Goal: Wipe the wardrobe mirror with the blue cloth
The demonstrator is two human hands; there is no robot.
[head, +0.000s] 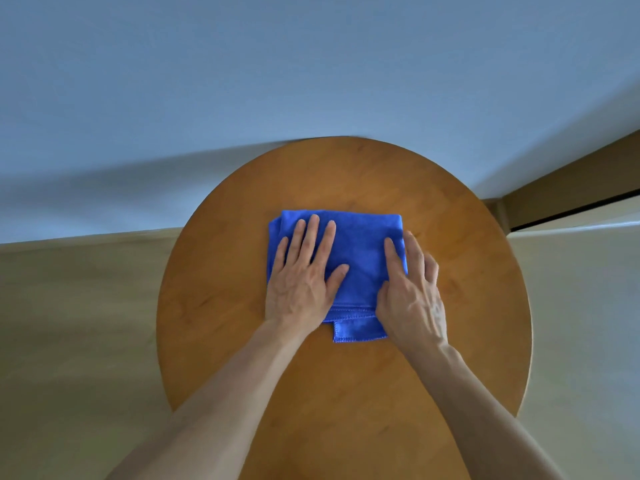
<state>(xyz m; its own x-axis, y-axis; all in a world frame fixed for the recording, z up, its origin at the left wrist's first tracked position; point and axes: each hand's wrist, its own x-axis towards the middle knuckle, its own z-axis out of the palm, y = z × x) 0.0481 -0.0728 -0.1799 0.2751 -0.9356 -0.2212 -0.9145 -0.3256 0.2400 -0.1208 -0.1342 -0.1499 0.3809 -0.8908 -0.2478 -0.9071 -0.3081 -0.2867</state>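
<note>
Blue cloth (360, 258) lies folded in a rough square on a round wooden table (346, 174), a little beyond the tabletop's middle. One stitched corner flap (356, 330) sticks out from under the fold at the near edge, between the two wrists.

Left hand (301, 282): flat, palm down, fingers straight and slightly spread, resting on the left half of the cloth. The thumb points toward the cloth's middle. Nothing is gripped.

Right hand (412, 299): at the cloth's right edge, palm down. The thumb lies on top of the fabric and the fingers stretch out along and just past the edge, over the bare wood. The fingers are motion-blurred, so they appear straight rather than curled. Whether any fingertip slips under the fold cannot be told.

Both forearms are bare and come in from the bottom of the view.

Surroundings: pale blue-grey wall (242, 81) behind the table, tan floor (69, 341) at left, and a brown panel (571, 181) at upper right with a dark gap along its lower edge.
</note>
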